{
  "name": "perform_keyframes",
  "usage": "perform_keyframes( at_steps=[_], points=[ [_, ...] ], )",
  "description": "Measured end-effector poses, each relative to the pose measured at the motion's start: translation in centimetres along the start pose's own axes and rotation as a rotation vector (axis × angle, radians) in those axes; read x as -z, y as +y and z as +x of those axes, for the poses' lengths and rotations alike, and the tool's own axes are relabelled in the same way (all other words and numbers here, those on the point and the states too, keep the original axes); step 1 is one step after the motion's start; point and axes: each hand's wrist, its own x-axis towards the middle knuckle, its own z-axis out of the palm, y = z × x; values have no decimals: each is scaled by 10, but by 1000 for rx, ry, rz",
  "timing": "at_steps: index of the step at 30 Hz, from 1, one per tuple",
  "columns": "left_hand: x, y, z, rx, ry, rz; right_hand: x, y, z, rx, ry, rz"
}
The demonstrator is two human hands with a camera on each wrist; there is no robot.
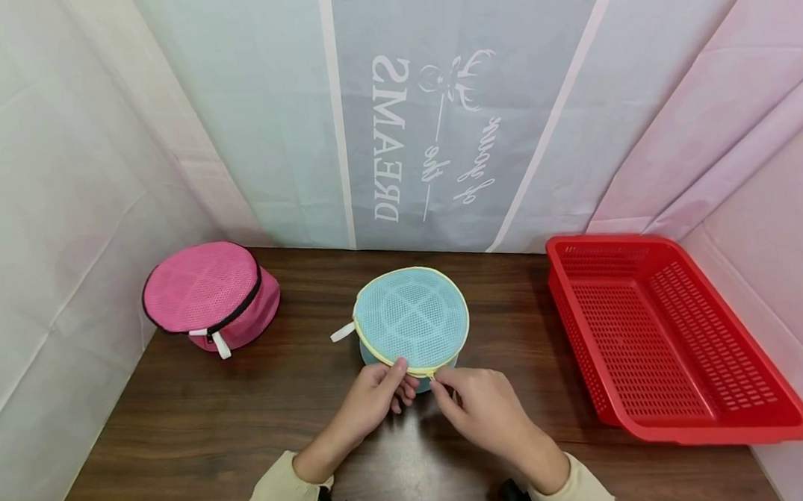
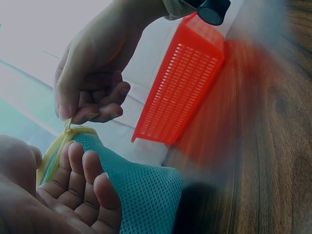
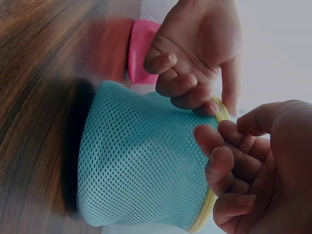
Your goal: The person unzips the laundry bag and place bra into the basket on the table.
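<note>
A light blue mesh laundry bag [image 1: 411, 317] with yellow zipper trim stands upright on the table, its round lid facing up and a white tab at its left. My left hand [image 1: 378, 392] pinches the front rim, thumb on top and fingers curled beneath. Just right of it, my right hand [image 1: 479, 408] pinches the small yellow zipper pull [image 2: 68, 123] between thumb and forefinger. In the right wrist view the bag's mesh side [image 3: 141, 161] looks slightly creased, and the right fingers hide the pull.
A pink mesh bag [image 1: 201, 285] with black zipper trim and a white tab sits at the left by the cloth wall. To the right stands a red plastic basket [image 1: 581, 347]. Printed cloth [image 1: 288, 121] hangs along the table's back edge.
</note>
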Motion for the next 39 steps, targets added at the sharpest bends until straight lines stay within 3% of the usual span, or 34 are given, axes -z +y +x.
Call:
perform_keyframes(
  at_steps=[9,39],
  points=[
    [-1,-1,1,-5,-25,-10,-5,-2,0,24,-17,0],
    [0,-2,0,-1,-5,-22,-6,5,3,79,15,-60]
  ],
)
